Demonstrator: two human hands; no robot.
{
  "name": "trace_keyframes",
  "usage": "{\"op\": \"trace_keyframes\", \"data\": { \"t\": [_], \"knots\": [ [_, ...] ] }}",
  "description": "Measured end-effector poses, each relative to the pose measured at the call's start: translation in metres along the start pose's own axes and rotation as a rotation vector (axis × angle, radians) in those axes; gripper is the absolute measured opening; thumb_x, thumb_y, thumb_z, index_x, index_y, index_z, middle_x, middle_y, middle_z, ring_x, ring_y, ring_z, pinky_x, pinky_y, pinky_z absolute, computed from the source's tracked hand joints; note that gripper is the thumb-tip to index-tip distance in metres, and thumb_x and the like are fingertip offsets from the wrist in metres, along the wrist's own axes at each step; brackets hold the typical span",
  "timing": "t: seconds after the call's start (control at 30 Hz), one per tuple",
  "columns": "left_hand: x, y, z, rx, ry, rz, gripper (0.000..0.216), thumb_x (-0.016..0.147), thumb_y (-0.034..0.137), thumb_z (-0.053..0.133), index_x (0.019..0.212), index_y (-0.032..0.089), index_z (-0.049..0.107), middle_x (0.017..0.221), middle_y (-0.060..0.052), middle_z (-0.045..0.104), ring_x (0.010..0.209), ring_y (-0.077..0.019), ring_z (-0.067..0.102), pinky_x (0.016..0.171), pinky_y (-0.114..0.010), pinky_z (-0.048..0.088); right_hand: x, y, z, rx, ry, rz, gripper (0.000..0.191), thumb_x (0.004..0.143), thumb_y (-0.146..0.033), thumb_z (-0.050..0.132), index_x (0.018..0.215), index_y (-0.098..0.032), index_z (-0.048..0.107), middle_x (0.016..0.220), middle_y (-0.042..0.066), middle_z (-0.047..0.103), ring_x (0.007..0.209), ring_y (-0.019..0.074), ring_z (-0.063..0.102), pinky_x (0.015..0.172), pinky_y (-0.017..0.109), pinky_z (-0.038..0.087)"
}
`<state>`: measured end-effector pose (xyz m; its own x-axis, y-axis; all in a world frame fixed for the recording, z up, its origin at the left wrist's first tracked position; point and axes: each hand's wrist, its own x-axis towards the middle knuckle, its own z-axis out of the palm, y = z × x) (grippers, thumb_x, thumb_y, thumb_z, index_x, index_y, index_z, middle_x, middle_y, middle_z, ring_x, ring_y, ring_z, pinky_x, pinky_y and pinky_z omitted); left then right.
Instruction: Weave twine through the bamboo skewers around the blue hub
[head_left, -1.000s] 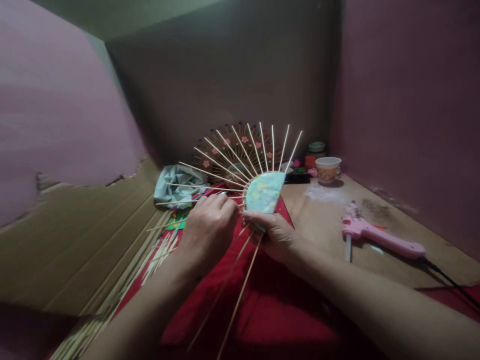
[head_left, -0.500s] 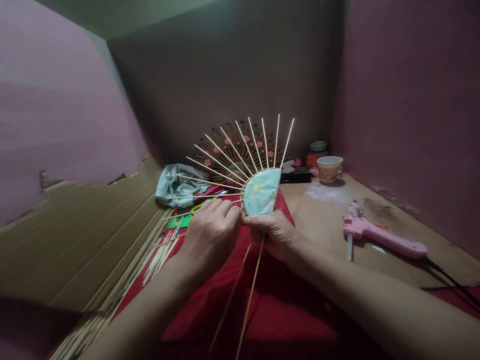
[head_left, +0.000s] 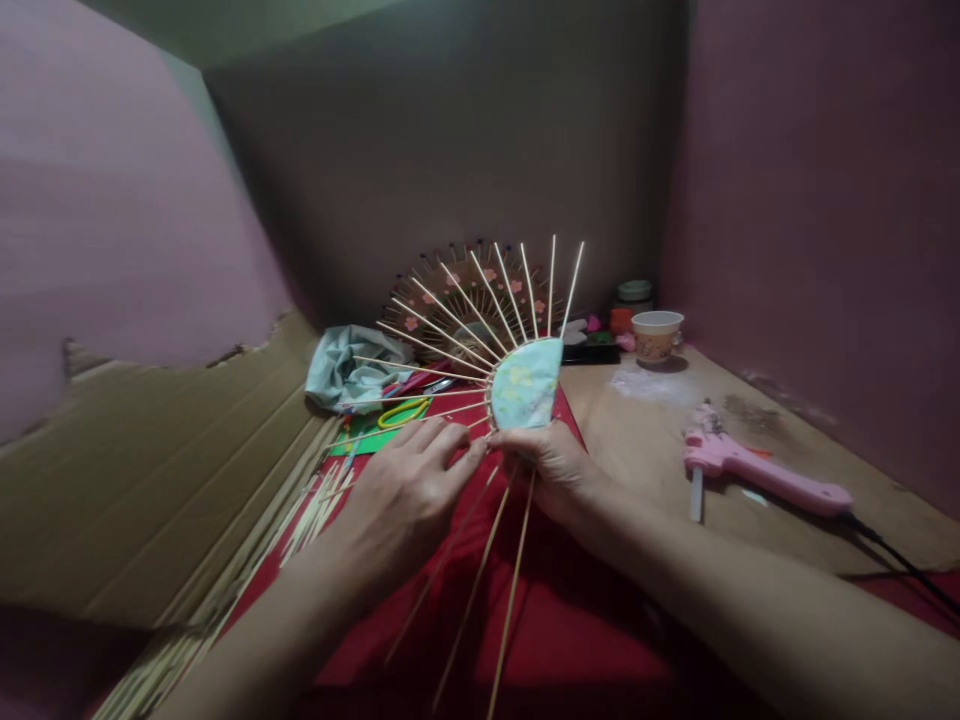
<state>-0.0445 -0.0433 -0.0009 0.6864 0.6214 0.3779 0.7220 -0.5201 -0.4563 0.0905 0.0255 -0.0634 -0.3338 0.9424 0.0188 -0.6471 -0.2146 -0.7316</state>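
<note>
A half-round piece covered in pale blue fabric [head_left: 526, 385] with yellowish patches is in my right hand [head_left: 553, 462], the thumb lying along its lower edge. Thin wooden sticks [head_left: 457, 285] fan out from its curved rim, upward, to the left and down toward me. My left hand [head_left: 412, 480] is at the lower left of the rim, over some of the sticks. Its thumb and forefinger come together beside my right thumb; what they pinch is hidden.
Behind stands a brown fan-shaped piece with pink flowers [head_left: 516, 287]. A crumpled pale cloth [head_left: 352, 365] and loose sticks [head_left: 321, 510] are on the left. A pink glue gun [head_left: 780, 482] with a cord and a paper cup [head_left: 657, 337] are on the right. Cardboard [head_left: 165, 470] leans left.
The fanned piece has turned slightly anticlockwise, and another stick shows below my hands. My left hand has moved a little down and left, its fingers less tightly curled.
</note>
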Motion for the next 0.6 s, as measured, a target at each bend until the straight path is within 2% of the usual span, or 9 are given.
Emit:
{"op": "trace_keyframes", "data": {
  "t": [0.2,0.27,0.33,0.43,0.47,0.5,0.53,0.6],
  "knots": [
    [-0.008,0.001,-0.004,-0.014,-0.006,0.008,0.029,0.086,0.012,0.039,0.104,0.014,0.062,0.091,-0.011,0.061,0.081,-0.0210,0.052,0.071,-0.038,0.045,-0.002,-0.005,0.001,-0.021,0.044,0.054,0.020,0.044,-0.005,0.070,0.055,-0.013,0.056,0.051,-0.005,0.052,0.045,0.0047,0.040,0.044,0.020,0.030],
    [-0.015,-0.005,-0.010,-0.092,0.086,-0.058,0.026,0.084,0.014,0.045,0.101,0.018,0.064,0.094,-0.009,0.062,0.083,-0.0194,0.054,0.071,-0.035,0.045,-0.003,-0.007,0.002,-0.018,0.054,0.053,0.018,0.045,-0.005,0.069,0.055,-0.013,0.057,0.052,-0.004,0.054,0.045,0.0051,0.042,0.044,0.020,0.031],
    [-0.028,-0.016,-0.018,-0.213,0.310,-0.286,0.019,0.081,0.018,0.053,0.095,0.022,0.067,0.091,-0.005,0.063,0.081,-0.0162,0.056,0.071,-0.031,0.045,-0.003,-0.009,0.003,-0.001,0.073,0.071,0.016,0.045,-0.005,0.068,0.056,-0.013,0.059,0.052,-0.003,0.056,0.045,0.0054,0.044,0.043,0.019,0.032],
    [-0.049,-0.040,-0.023,-0.358,0.732,-0.944,0.019,0.078,0.026,0.059,0.094,0.022,0.068,0.077,0.001,0.064,0.069,-0.0118,0.057,0.063,-0.025,0.044,-0.003,-0.014,0.004,0.045,0.083,0.134,0.016,0.044,-0.006,0.068,0.057,-0.012,0.060,0.052,-0.003,0.059,0.045,0.0053,0.047,0.042,0.017,0.034],
    [-0.054,-0.048,-0.020,-0.469,0.779,-1.127,0.019,0.078,0.028,0.059,0.094,0.021,0.068,0.070,0.002,0.062,0.063,-0.0098,0.055,0.057,-0.023,0.042,-0.004,-0.016,0.005,0.068,0.080,0.155,0.016,0.044,-0.006,0.068,0.056,-0.012,0.060,0.051,-0.003,0.059,0.045,0.0052,0.048,0.042,0.016,0.035],
    [-0.058,-0.053,-0.015,-0.653,0.737,-1.237,0.018,0.073,0.027,0.063,0.089,0.020,0.068,0.063,0.003,0.060,0.056,-0.0089,0.052,0.052,-0.021,0.040,-0.004,-0.018,0.006,0.093,0.078,0.178,0.015,0.044,-0.005,0.068,0.056,-0.012,0.060,0.051,-0.003,0.059,0.045,0.0052,0.049,0.043,0.016,0.037],
    [-0.059,-0.057,-0.009,-0.857,0.611,-1.295,0.018,0.067,0.026,0.068,0.083,0.018,0.068,0.061,0.002,0.061,0.052,-0.0088,0.051,0.049,-0.021,0.039,-0.005,-0.019,0.007,0.122,0.076,0.202,0.015,0.044,-0.005,0.067,0.055,-0.012,0.060,0.051,-0.002,0.060,0.046,0.0052,0.050,0.043,0.015,0.038],
    [-0.054,-0.054,0.006,-1.210,0.327,-1.242,0.022,0.060,0.027,0.074,0.078,0.015,0.068,0.063,0.000,0.063,0.050,-0.0090,0.050,0.047,-0.021,0.037,-0.007,-0.021,0.008,0.173,0.055,0.236,0.015,0.045,-0.003,0.065,0.055,-0.013,0.059,0.051,-0.002,0.061,0.046,0.0055,0.051,0.044,0.016,0.039]
  ]
}}
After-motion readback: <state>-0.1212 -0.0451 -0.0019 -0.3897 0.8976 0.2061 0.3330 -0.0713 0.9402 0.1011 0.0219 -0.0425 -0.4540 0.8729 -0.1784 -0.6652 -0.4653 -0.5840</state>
